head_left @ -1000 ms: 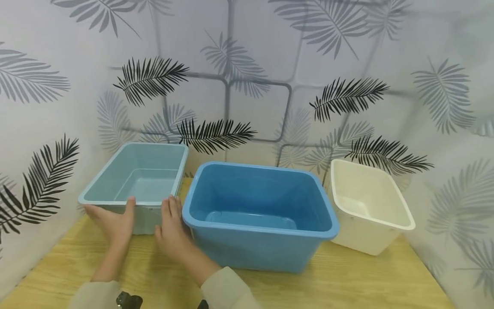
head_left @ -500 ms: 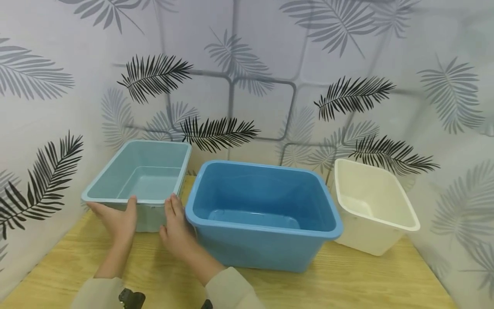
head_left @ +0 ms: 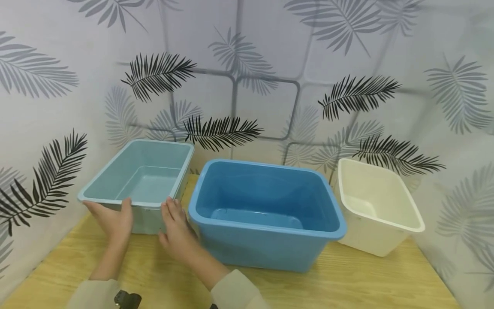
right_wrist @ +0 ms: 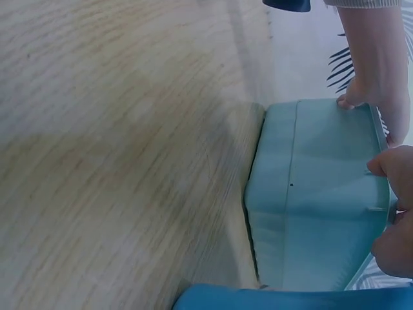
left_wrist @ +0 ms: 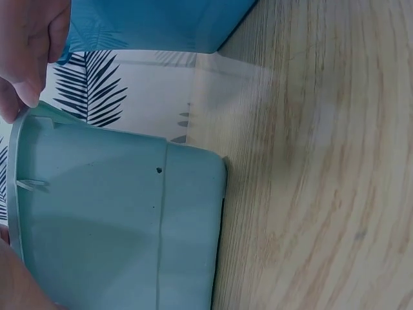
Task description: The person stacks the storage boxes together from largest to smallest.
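A pale teal plastic bin [head_left: 144, 184] stands at the left on the wooden table, tilted neither way that I can see. My left hand [head_left: 112, 221] holds its front left corner just under the rim, thumb upright on the front wall. At the front right corner my right hand [head_left: 178, 229] grips the bin, fingers along the side and thumb toward the front. The right wrist view has both hands at the rim of the teal bin [right_wrist: 316, 187], the left hand [right_wrist: 381, 90] farther off. Fingers behind the rim are partly hidden.
A larger blue bin [head_left: 266, 249] stands close to my right hand, in the middle of the table [head_left: 347, 287]. Farther right is a cream bin [head_left: 366, 236]. Behind them hangs a leaf-patterned cloth [head_left: 262, 107].
Over the last half second the teal bin's front has shifted slightly left and toward me, with both hands on it. The other bins hold their places; the head view has drifted a little.
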A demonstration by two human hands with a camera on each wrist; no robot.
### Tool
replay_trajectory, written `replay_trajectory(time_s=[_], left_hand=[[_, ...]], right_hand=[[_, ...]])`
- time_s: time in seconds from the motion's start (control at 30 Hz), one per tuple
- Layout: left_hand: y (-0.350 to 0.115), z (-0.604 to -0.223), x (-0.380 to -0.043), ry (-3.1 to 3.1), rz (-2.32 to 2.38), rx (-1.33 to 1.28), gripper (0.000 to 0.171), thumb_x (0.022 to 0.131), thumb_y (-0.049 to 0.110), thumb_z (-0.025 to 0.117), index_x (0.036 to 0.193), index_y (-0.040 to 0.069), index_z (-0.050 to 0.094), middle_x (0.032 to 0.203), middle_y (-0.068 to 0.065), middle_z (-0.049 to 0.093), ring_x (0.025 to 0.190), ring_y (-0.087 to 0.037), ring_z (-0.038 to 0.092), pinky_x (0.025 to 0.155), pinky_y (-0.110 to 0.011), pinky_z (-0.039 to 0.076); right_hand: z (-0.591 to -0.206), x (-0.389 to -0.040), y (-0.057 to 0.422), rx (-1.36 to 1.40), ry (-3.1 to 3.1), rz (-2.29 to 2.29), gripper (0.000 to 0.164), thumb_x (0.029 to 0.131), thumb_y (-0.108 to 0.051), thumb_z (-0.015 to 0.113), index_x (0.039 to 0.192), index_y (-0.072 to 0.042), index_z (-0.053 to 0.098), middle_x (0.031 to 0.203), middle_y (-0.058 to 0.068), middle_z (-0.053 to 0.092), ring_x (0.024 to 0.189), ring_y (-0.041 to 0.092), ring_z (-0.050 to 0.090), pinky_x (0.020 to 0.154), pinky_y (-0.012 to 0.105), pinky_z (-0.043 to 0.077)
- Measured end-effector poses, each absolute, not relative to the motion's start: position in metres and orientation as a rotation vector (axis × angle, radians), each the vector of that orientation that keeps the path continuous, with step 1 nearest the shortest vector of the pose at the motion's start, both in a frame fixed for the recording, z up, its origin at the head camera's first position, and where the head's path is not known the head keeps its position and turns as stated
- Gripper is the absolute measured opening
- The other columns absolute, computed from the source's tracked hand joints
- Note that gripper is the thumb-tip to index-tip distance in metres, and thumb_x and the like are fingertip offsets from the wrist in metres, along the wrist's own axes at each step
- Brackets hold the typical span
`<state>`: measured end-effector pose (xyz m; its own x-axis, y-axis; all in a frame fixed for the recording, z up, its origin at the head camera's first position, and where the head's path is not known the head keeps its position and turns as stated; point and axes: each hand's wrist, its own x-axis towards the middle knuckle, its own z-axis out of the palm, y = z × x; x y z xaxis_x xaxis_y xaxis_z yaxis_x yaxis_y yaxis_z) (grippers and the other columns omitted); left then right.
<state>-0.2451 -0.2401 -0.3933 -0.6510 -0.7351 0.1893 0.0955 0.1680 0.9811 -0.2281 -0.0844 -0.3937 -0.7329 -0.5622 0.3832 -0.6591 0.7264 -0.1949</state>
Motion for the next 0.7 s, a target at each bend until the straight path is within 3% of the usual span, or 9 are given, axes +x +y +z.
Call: replay_trajectory(time_s=[0.3,0.7], left_hand=[[-0.249,-0.393,-0.244,-1.737,-1.523,0.599,0.084,0.083,0.007,0.045,0.143,0.006,-0.015,0.152,-0.005,-0.013,0.137,-0.006,-0.01,0.111,-0.016,-0.006],[-0.261,-0.394,-0.236,-1.718,-1.496,0.599,0.079,0.082,0.003,0.041,0.145,0.009,-0.006,0.153,-0.004,-0.003,0.138,-0.005,-0.003,0.111,-0.015,-0.003]], right_hand=[[-0.396,-0.224,-0.088,1.075,-2.531,0.385,0.064,0.086,-0.021,0.059,0.139,0.001,0.03,0.147,0.016,0.026,0.136,0.03,0.025,0.108,0.036,0.03],[-0.397,-0.211,-0.094,1.135,-2.485,0.283,0.063,0.088,-0.027,0.056,0.139,-0.001,0.029,0.148,0.012,0.025,0.137,0.023,0.025,0.108,0.031,0.029]])
